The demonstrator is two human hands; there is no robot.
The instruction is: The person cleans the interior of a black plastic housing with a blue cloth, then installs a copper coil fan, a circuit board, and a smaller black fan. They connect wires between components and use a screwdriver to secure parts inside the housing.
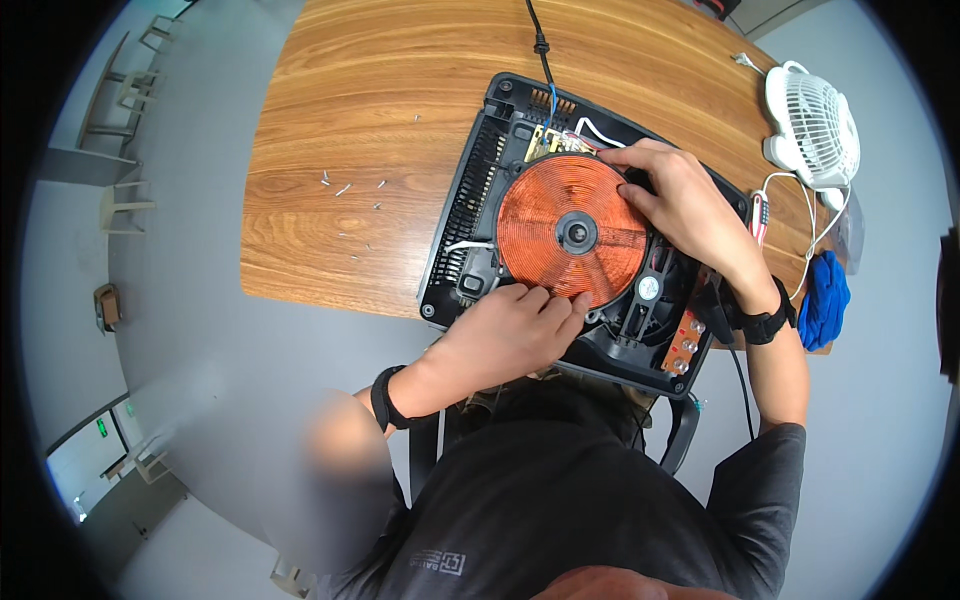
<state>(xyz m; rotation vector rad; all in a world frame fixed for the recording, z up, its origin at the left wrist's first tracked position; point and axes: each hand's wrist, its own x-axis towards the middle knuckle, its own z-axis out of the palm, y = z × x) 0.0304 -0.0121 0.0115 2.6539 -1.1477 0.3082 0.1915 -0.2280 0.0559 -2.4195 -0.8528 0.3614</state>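
Observation:
A round copper induction coil (545,215) lies inside the black lower housing (655,378) of an opened induction cooker. My left hand (515,328) has its curled fingers on the coil's near edge. At the far right edge my right hand (682,195) grips the coil, its thumb on the upper face and its fingers along the rim. Part of a circuit board (545,142) shows beyond the coil. A white lead (468,245) comes out at the coil's left. On the right of the housing, a strip-shaped control board (684,345) sits near the fan section.
The housing rests on a wooden table (350,80), overhanging its near edge. Several small screws (343,189) are scattered left of it. A black power cord (540,40) runs off the back. At the right are a white fan (815,125), a screwdriver (759,215) and blue cloth (824,300).

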